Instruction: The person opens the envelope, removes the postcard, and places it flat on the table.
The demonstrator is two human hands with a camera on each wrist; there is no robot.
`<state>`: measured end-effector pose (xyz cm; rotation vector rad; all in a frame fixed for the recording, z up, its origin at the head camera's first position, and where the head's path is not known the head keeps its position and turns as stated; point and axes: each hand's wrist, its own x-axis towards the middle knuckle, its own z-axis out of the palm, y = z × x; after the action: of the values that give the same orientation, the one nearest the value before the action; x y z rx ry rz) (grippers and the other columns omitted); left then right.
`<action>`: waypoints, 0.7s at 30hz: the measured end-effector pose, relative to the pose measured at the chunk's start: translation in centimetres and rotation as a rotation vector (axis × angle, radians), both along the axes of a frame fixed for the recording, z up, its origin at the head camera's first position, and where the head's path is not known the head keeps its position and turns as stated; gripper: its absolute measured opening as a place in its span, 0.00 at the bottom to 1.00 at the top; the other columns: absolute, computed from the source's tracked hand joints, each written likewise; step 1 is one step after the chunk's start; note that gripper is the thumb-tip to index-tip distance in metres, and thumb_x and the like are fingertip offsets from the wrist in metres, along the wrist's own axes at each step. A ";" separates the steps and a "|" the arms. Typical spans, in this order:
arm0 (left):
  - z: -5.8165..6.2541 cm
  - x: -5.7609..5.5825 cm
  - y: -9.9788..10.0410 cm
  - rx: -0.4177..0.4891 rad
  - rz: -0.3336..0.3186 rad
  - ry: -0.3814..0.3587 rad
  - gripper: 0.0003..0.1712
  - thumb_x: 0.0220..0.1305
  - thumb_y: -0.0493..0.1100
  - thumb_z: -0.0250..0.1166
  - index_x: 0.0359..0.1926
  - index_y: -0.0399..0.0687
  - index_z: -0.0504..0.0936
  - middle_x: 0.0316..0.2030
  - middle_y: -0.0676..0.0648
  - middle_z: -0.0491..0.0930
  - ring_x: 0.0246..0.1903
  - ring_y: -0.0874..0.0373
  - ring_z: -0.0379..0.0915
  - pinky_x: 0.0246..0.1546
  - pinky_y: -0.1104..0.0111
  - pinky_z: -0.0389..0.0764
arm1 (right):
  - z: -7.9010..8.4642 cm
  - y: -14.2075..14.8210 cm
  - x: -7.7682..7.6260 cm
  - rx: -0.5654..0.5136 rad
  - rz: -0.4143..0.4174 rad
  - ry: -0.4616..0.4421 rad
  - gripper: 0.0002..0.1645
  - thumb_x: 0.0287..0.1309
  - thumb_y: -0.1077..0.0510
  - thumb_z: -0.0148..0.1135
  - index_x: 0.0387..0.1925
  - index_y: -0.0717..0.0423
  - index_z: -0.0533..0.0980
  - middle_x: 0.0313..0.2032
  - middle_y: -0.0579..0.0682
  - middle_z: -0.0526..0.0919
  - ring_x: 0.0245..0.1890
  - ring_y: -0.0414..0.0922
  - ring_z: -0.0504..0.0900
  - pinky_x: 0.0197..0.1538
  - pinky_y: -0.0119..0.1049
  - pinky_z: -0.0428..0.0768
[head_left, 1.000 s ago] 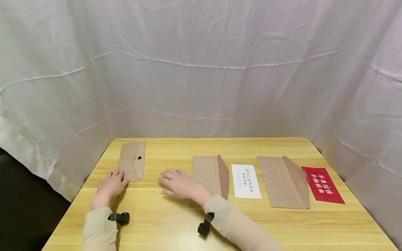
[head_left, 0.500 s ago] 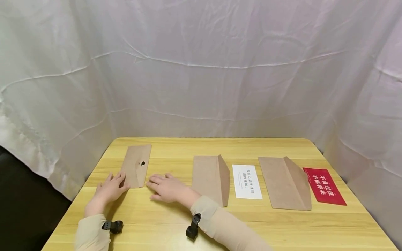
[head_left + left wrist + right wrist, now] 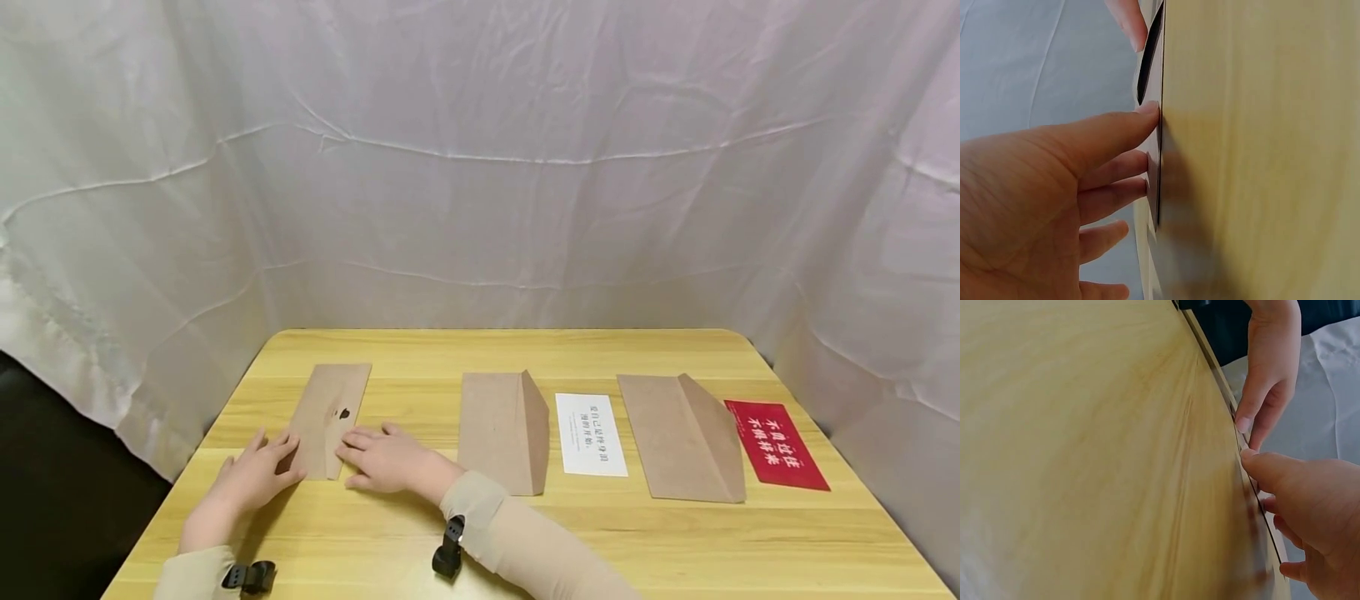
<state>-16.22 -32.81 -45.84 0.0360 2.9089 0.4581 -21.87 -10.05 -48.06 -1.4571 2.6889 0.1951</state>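
Note:
A brown paper envelope (image 3: 326, 412) with its flap folded over and a small black mark lies flat on the left of the table. My left hand (image 3: 251, 477) rests its fingertips on the envelope's left edge. In the left wrist view the thumb of the left hand (image 3: 1041, 169) touches the edge, the fingers are fairly straight, and a dark gap shows under a raised part of the paper. My right hand (image 3: 393, 461) touches the envelope's right edge with extended fingers; in the right wrist view the right hand (image 3: 1325, 512) is close to the left hand (image 3: 1275, 369).
To the right lie an envelope with its flap unfolded (image 3: 491, 429), a white printed card (image 3: 591, 435), another envelope with its flap unfolded (image 3: 671, 437) and a red printed card (image 3: 778, 446). A pale curtain (image 3: 480, 208) hangs behind the wooden table (image 3: 360, 558).
The closed envelope has slid toward me and slightly right, with the left hand moving along. My right hand has moved left from the middle envelope to the closed one's right edge.

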 end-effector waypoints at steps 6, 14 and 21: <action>0.1 0.3 0.0 -0.021 -0.010 -0.003 0.43 0.63 0.61 0.62 0.69 0.37 0.66 0.71 0.33 0.58 0.69 0.25 0.45 0.55 0.23 0.50 | -0.1 -0.1 0.2 0.014 0.003 0.024 0.36 0.69 0.30 0.35 0.75 0.33 0.53 0.75 0.36 0.53 0.76 0.36 0.51 0.74 0.46 0.60; -0.2 -0.5 -0.3 -0.081 -0.029 0.056 0.46 0.56 0.65 0.66 0.66 0.37 0.70 0.66 0.30 0.66 0.67 0.26 0.51 0.54 0.22 0.51 | -0.5 -0.5 0.5 0.002 -0.001 -0.010 0.36 0.69 0.30 0.34 0.74 0.32 0.54 0.75 0.36 0.54 0.76 0.34 0.52 0.74 0.45 0.60; -0.6 -1.5 -0.3 -0.103 -0.144 0.078 0.52 0.56 0.67 0.64 0.70 0.38 0.64 0.69 0.30 0.62 0.68 0.28 0.53 0.54 0.23 0.55 | -0.6 -0.7 -0.5 -0.053 0.003 -0.047 0.34 0.71 0.32 0.37 0.73 0.35 0.58 0.74 0.37 0.57 0.75 0.36 0.54 0.75 0.47 0.59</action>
<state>-17.70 -33.07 -46.48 0.2523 2.9746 0.2892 -22.32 -10.71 -48.69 -1.4606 2.6750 0.0892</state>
